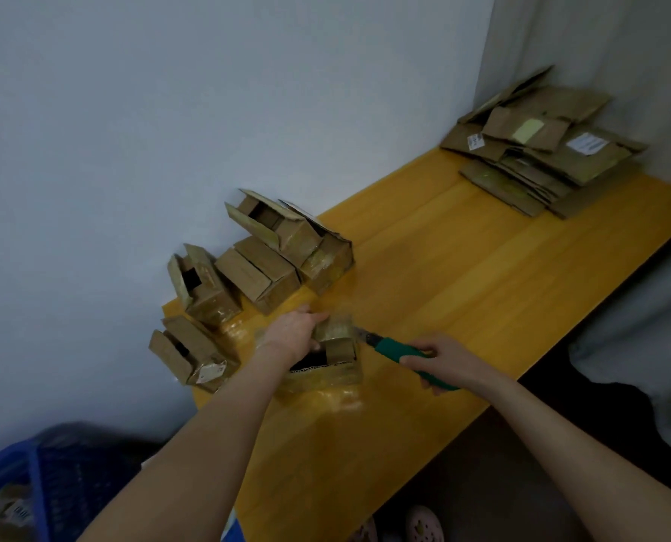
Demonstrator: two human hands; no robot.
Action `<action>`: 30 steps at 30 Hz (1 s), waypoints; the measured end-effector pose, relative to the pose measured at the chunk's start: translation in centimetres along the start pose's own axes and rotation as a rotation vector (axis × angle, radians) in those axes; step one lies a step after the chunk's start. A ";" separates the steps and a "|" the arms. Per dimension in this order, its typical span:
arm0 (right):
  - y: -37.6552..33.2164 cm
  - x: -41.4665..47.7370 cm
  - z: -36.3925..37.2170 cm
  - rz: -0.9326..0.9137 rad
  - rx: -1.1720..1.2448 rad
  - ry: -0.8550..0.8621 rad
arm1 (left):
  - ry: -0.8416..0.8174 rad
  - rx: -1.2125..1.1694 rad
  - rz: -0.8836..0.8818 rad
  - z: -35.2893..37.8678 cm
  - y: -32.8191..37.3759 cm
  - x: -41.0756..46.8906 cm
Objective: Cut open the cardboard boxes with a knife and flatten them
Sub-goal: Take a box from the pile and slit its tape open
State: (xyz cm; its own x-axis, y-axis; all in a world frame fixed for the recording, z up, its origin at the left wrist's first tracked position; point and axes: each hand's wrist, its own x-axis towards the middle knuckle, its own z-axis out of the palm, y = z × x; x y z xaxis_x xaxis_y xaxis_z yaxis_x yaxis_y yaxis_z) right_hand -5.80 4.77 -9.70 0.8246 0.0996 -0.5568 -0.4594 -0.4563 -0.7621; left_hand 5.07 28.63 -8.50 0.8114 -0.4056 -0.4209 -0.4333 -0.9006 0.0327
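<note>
A small taped cardboard box [336,365] stands on the yellow wooden table [463,275], with its top flaps open. My left hand [293,332] grips its far top edge. My right hand [441,359] holds a green-handled knife [402,354]; the blade tip touches the box's right upper side. Several more small open boxes [271,260] are clustered against the wall behind it, to the left. A stack of flattened boxes [541,150] lies at the table's far right corner.
A blue plastic crate [44,487] holding cardboard sits on the floor at lower left. A white wall runs along the table's left side. A grey curtain or cloth [647,338] hangs at the right. Feet in slippers [420,526] show below the table edge.
</note>
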 end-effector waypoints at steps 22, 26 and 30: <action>-0.9 1.1 -0.4 0.098 -0.041 0.070 | 0.049 -0.051 -0.098 1.2 0.8 -0.2; -0.7 1.2 -0.5 0.093 -0.040 0.086 | 0.045 -0.059 -0.112 1.2 1.0 -0.1; -0.7 1.4 -0.9 0.093 -0.029 0.091 | 0.060 -0.060 -0.117 1.3 0.9 0.0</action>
State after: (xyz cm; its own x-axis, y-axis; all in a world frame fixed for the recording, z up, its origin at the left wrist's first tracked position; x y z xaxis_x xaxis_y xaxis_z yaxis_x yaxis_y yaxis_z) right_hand -4.08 4.44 -9.68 0.8060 -0.0240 -0.5914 -0.5266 -0.4854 -0.6980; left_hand 4.15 28.07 -9.68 0.8778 -0.3038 -0.3703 -0.3112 -0.9495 0.0414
